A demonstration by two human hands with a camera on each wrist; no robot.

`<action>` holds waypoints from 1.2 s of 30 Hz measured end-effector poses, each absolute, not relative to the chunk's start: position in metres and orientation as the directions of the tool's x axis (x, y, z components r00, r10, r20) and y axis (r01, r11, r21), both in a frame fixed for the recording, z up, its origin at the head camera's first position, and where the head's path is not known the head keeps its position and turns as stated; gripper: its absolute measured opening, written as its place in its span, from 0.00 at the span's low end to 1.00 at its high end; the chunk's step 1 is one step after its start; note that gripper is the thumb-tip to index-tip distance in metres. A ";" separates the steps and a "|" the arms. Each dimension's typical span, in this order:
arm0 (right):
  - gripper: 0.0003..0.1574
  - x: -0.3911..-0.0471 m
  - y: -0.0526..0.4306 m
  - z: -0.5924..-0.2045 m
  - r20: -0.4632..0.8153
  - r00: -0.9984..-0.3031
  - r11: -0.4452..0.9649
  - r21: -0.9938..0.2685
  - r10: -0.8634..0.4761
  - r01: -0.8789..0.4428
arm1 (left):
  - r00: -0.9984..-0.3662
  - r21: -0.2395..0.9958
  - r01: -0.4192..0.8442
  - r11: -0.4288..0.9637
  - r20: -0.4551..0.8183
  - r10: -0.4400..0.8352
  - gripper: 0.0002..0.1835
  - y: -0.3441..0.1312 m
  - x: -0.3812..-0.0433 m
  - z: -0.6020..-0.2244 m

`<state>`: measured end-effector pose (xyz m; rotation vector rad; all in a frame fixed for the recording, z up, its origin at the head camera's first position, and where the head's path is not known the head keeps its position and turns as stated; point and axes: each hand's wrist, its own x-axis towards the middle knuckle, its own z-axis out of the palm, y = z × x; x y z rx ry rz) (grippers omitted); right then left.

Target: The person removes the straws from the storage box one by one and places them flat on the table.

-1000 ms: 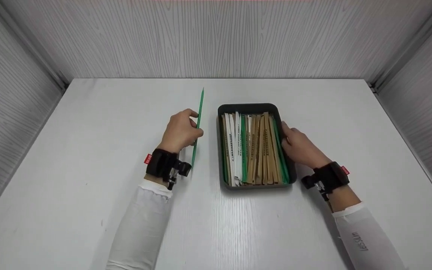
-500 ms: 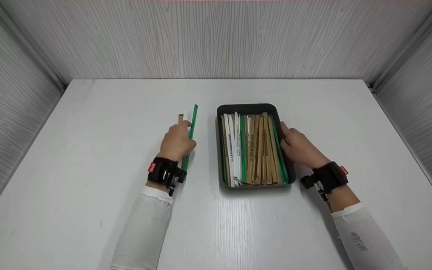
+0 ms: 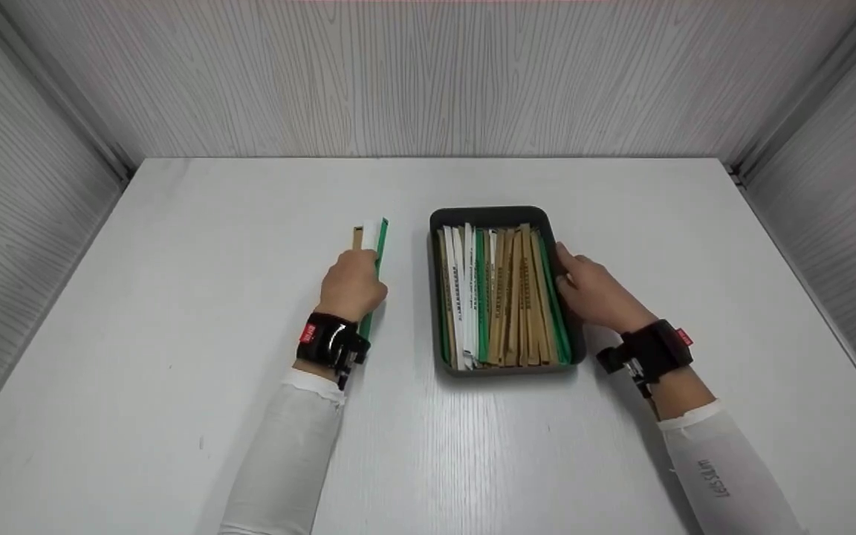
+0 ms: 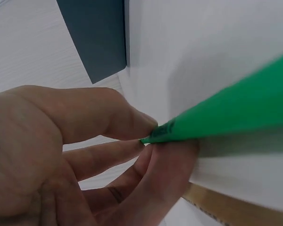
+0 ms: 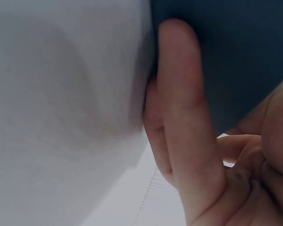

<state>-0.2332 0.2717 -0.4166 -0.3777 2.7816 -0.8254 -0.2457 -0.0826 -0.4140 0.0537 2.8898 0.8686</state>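
My left hand pinches a long, thin green paper stick packet between thumb and fingers, low over the table. Under and left of that hand lie a brown stick packet and a white one, both partly hidden by it; the brown one's edge shows in the left wrist view. To the right stands a dark rectangular tray packed with upright-lying brown, white and green packets. My right hand rests against its right side, the fingers straight along the outer wall.
A white tabletop lies under everything, bounded by a grey wood-grain back wall and side walls to left and right. Black wrist cameras are strapped to both wrists.
My left hand has come down and slightly toward me with the green packet, beside the brown and white ones, its fingers now lower over them. The right hand and tray have stayed put.
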 end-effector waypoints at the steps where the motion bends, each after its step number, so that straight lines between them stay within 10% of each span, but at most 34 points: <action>1: 0.38 -0.233 0.272 -0.416 -0.127 -0.943 0.813 -0.551 -0.308 -0.191 | -0.992 0.547 0.000 0.837 -0.109 0.071 0.12 -0.083 -0.246 -0.414; 24: 0.38 -0.233 0.270 -0.415 -0.107 -0.940 0.823 -0.521 -0.324 -0.225 | -0.996 0.492 0.014 0.871 -0.075 0.058 0.06 -0.081 -0.245 -0.417; 36: 0.38 -0.233 0.271 -0.416 -0.111 -0.939 0.816 -0.536 -0.324 -0.218 | -0.992 0.566 0.125 0.815 0.064 0.108 0.21 -0.067 -0.236 -0.378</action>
